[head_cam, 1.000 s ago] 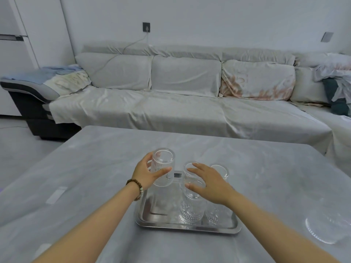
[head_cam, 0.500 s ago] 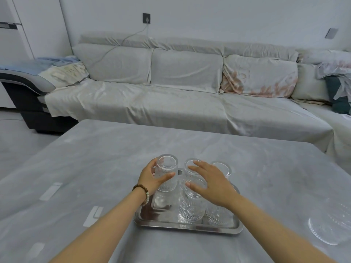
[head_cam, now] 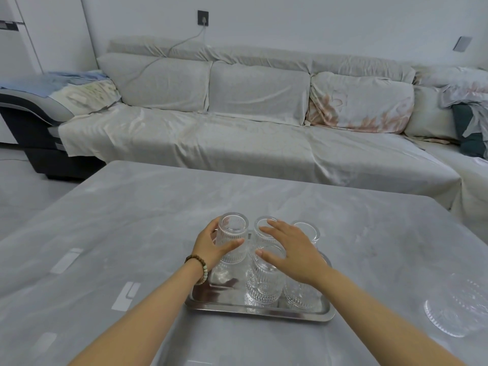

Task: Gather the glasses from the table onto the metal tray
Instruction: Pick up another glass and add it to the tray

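Note:
A metal tray (head_cam: 258,310) lies on the grey table in front of me, with several ribbed clear glasses standing on it. My left hand (head_cam: 211,247) is wrapped around a ribbed glass (head_cam: 233,240) at the tray's far left corner, low over the tray floor; I cannot tell whether it touches. My right hand (head_cam: 293,252) hovers flat, fingers spread, over the glasses in the middle and right of the tray, resting on or just above the front middle glass (head_cam: 264,286). Two more rims show behind it, one (head_cam: 264,225) centre and one (head_cam: 307,228) right.
A clear glass dish (head_cam: 456,307) lies on the table at the right. The grey table (head_cam: 132,220) stretches wide to the left and far side. A covered sofa (head_cam: 237,128) runs along behind the table.
My left hand has lowered its glass from above the tray down to the tray's far left corner. My right hand has stayed over the other glasses.

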Demonstrator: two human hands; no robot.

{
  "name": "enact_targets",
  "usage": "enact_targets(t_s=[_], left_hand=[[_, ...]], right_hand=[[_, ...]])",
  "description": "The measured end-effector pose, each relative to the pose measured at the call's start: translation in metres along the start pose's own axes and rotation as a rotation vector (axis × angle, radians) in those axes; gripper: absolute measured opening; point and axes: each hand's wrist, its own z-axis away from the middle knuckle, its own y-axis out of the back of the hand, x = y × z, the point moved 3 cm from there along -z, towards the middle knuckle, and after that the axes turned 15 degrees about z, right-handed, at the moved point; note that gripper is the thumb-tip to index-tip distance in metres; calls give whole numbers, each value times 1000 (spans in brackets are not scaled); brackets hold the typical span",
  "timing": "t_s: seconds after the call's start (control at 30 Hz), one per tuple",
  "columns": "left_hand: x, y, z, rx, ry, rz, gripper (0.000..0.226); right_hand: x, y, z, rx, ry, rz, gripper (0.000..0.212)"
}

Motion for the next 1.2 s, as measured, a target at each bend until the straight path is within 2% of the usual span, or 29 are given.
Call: enact_targets(t_s=[0.13,0.4,0.53,0.7,0.83,0.97,1.2], left_hand=[[-2,1,0,-3,-4,-11,60],[5,3,-1,-27,23,-141,67],[25,5,3,-18,33,-193,84],[71,-13,10,-65,-86,-244,82],[96,-64,15,-192,-148,-277,92],[95,-136,20,-323,-161,-292,78],[50,-272,49,-563,-86,-348,75]], right_hand=[[1,-1,0,-4,-2,2,64],[0,2,0,-11,5,-22,64],[1,9,2,-51,7,-95,63],[26,33,24,-31,-71,-185,59],[72,64,63,48,-189,-200,57],[129,93,116,134,-332,-218,54],[213,105,213,256,-590,-321,52]])
